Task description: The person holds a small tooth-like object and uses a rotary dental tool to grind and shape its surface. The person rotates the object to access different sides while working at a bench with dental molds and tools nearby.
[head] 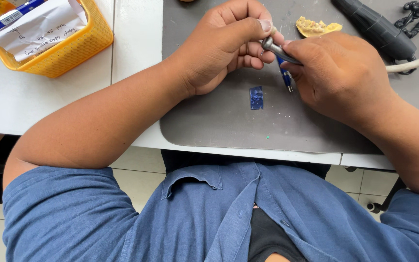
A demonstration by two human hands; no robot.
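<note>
My left hand (226,46) is curled shut above the grey mat (219,121), its thumb and fingertips pinching a small pale piece that the fingers mostly hide. My right hand (338,73) grips a metal handpiece (277,49) whose rounded head touches the left fingertips. A blue pen-like tool (285,77) also sticks down out of the right hand. A small blue square of paper (256,97) lies on the mat just below both hands.
A yellowish dental cast (316,26) lies on the mat behind the hands. A black motor handpiece (379,29) with coiled cord and a pale hose (415,60) lie far right. A yellow basket (69,48) with paper and pen stands far left on the white table.
</note>
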